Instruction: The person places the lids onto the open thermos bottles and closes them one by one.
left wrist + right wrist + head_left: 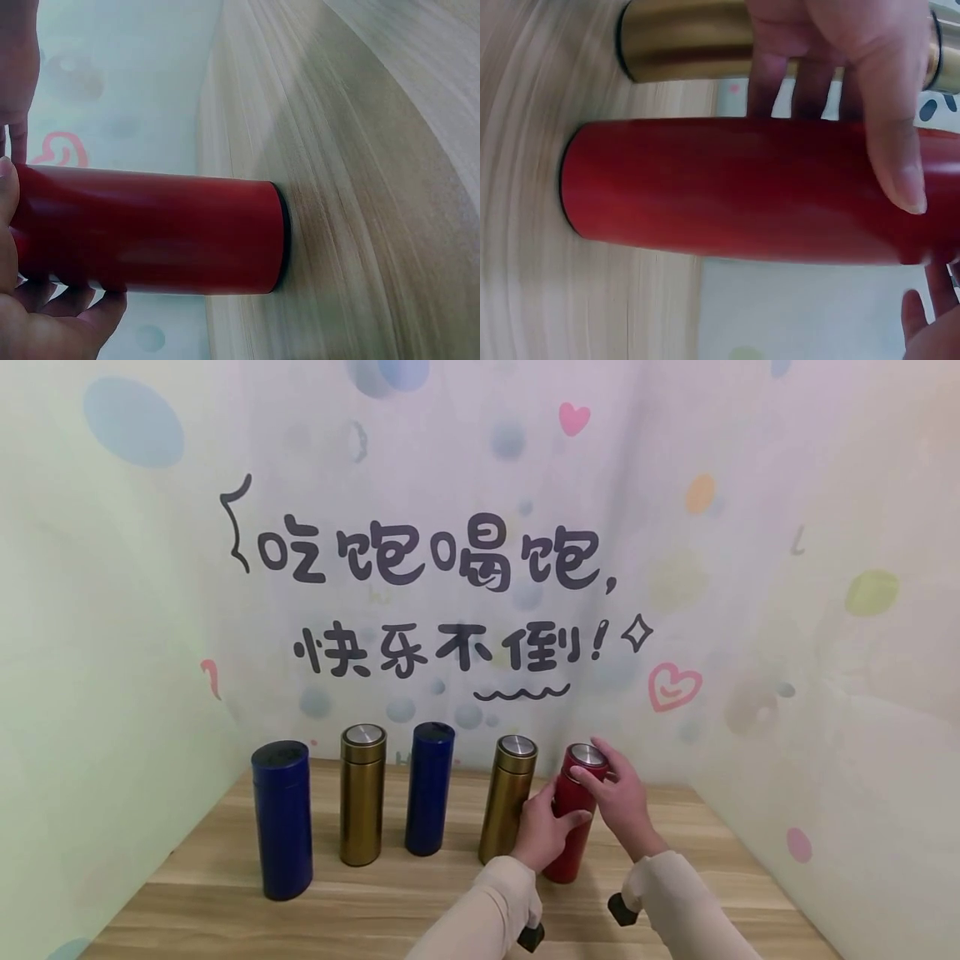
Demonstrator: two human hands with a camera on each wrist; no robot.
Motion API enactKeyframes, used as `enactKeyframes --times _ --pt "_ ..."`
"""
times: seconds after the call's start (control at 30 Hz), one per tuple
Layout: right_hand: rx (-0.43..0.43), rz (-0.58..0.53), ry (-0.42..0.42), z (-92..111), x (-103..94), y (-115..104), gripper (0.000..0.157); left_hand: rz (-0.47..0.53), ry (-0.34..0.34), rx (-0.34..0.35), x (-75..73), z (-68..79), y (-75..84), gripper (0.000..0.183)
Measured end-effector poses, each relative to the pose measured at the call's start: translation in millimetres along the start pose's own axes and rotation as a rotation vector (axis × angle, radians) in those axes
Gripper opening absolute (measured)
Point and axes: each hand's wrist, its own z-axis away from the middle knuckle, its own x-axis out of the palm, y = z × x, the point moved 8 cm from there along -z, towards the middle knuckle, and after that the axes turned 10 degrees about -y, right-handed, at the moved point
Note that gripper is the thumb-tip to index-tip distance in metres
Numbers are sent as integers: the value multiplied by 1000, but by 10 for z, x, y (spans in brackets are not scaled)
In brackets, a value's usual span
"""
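A red thermos (573, 827) with a silver-topped lid (587, 755) stands upright on the wooden table at the right end of a row. Around its upper body curls my left hand (545, 829), thumb across the front, as the right wrist view also shows. My right hand (624, 796) grips the lid from the right, thumb in front and fingers behind. In the left wrist view the black base of the red thermos (165, 232) meets the tabletop. Just left of my left hand is a gold thermos (504, 806), partly covered by that hand.
Further left stand a blue thermos (429, 793), another gold thermos (362, 814) and a larger blue thermos (283, 831), all upright. The wooden table (360, 910) ends at a printed backdrop (480, 460) with pale side walls.
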Motion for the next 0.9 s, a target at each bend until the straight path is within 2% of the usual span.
enactKeyframes --times 0.2,0.27,0.33,0.4,0.5,0.7,0.8,0.9 --pt "-59 66 158 31 3 -58 63 -8 -2 4 1 3 2 54" --pt "-69 79 188 32 5 -80 63 -19 1 9 -4 8 8 55" --pt "-62 73 182 28 15 -88 65 -30 3 6 -8 11 10 56" --pt "-42 50 136 14 30 -82 67 -33 4 5 -9 14 13 56" --pt "-31 -15 17 -18 37 -61 63 -37 4 5 -9 17 16 56" --pt "-92 -173 -217 -83 -15 -42 47 -15 -2 22 3 15 16 54" --pt "-104 -233 -294 -106 -19 -37 47 -2 0 23 5 11 5 52" --pt "-91 -260 -332 -117 -13 -19 48 7 0 16 10 10 -10 53"
